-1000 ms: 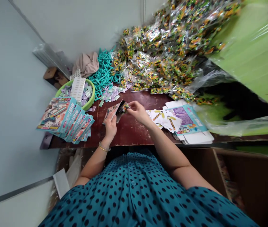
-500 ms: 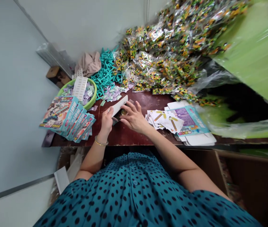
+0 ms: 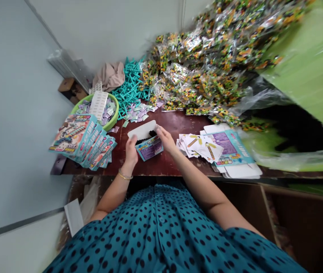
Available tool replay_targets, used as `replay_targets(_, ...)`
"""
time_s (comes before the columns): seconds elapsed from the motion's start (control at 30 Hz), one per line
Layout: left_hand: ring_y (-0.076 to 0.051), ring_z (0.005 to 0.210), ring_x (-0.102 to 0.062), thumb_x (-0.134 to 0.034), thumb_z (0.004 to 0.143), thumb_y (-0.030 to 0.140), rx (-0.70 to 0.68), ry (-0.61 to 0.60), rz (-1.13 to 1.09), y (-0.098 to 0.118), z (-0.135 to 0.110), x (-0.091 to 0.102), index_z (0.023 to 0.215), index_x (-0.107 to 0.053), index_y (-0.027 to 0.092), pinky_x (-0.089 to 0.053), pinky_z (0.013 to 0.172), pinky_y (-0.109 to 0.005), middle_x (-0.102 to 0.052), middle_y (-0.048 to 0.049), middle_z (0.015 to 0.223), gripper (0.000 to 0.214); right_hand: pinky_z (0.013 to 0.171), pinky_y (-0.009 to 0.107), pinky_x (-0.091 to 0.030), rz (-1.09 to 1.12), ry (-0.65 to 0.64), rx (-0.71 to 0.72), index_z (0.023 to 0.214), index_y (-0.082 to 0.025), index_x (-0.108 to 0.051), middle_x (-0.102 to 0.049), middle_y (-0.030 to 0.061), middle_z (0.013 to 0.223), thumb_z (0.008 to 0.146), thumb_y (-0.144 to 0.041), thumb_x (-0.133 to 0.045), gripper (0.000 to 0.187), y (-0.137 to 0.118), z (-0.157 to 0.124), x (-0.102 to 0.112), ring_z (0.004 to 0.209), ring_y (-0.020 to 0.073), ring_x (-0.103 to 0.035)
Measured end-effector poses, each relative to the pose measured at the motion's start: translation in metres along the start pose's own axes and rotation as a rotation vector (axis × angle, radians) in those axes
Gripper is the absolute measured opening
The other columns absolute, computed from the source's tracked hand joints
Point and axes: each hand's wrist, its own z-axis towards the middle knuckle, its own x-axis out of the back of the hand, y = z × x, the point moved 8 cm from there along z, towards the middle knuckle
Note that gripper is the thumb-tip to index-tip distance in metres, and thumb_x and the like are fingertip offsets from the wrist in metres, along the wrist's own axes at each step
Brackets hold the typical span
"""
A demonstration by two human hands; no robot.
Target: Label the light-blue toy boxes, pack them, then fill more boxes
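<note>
A small teal and purple cardboard box (image 3: 150, 149) is held between my two hands just over the table's front part. Its white flap stands up at the back, and something black shows inside the opening. My left hand (image 3: 131, 151) grips the box's left side, thumb near the flap. At the opposite side my right hand (image 3: 165, 139) has its fingers closed on the right edge. To the right of the box lie white instruction sheets (image 3: 197, 145) with a printed pickaxe picture, partly on top of flattened teal boxes (image 3: 233, 146).
Filled teal boxes (image 3: 76, 136) are stacked at left, before a green basket (image 3: 115, 117) of small sachets. Teal plastic sticks (image 3: 131, 83) and loose sachets (image 3: 140, 112) lie behind. Bagged colourful pieces (image 3: 201, 79) heap up at the back right, beside green plastic sheeting (image 3: 306, 76).
The box has turned so its printed side faces me. My right hand has left the opening, where its fingers were spread, and now grips the box's right edge.
</note>
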Motion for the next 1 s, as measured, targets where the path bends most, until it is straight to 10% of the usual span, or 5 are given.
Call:
replay_targets(0.17, -0.028, 0.105, -0.074, -0.094, 0.06, 0.036, 0.003, -0.17, 0.173, 0.007, 0.006, -0.006, 0.093, -0.08, 0.016, -0.052, 0.103, -0.039, -0.082, -0.007, 0.096, 0.041, 0.105, 0.045, -0.055, 0.007, -0.192, -0.076, 0.125, -0.021, -0.076, -0.079, 0.0052, 0.116, 0.09, -0.058, -0.062, 0.053, 0.001, 0.003, 0.003, 0.115, 0.0281, -0.071)
replay_targets(0.37, -0.026, 0.106, -0.072, -0.087, 0.067, 0.037, -0.029, -0.419, 0.252, 0.016, 0.024, -0.028, 0.098, -0.081, 0.017, -0.051, 0.104, -0.038, -0.082, -0.007, 0.106, 0.037, 0.111, 0.041, -0.052, -0.652, -0.356, 0.496, 0.137, -0.031, -0.071, -0.064, 0.0029, 0.148, 0.098, -0.012, -0.045, 0.051, -0.06, 0.002, -0.004, 0.127, 0.0213, -0.066)
replay_targets(0.47, -0.026, 0.108, -0.071, -0.084, 0.071, 0.033, -0.074, -0.465, 0.267, 0.018, 0.026, -0.031, 0.101, -0.081, 0.018, -0.05, 0.105, -0.038, -0.08, -0.0075, 0.11, 0.034, 0.111, 0.046, -0.052, -0.869, -0.566, 0.601, 0.151, -0.033, -0.058, -0.061, 0.0042, 0.153, 0.104, -0.021, -0.049, 0.05, -0.07, -0.011, -0.021, 0.131, 0.0255, -0.065)
replay_targets(0.77, -0.028, 0.114, -0.071, -0.072, 0.084, 0.037, -0.095, -0.541, 0.256, 0.013, 0.018, -0.03, 0.11, -0.077, 0.018, -0.052, 0.106, -0.042, -0.079, -0.0089, 0.114, 0.032, 0.107, 0.042, -0.056, -0.697, -0.466, 0.384, 0.133, -0.027, -0.075, -0.076, 0.0051, 0.131, 0.103, -0.033, -0.058, 0.035, -0.069, 0.0, -0.021, 0.122, 0.0257, -0.072)
replay_targets(1.0, -0.028, 0.137, -0.061, -0.052, 0.103, 0.051, -0.627, -0.551, 0.607, 0.039, -0.018, -0.001, 0.122, -0.073, 0.023, -0.046, 0.118, -0.049, -0.067, -0.0126, 0.143, 0.04, 0.121, 0.058, -0.039, -1.042, -0.59, 0.607, 0.145, -0.029, -0.065, -0.059, 0.0086, 0.154, 0.106, -0.045, -0.052, 0.044, -0.059, -0.03, -0.015, 0.146, 0.0332, -0.052)
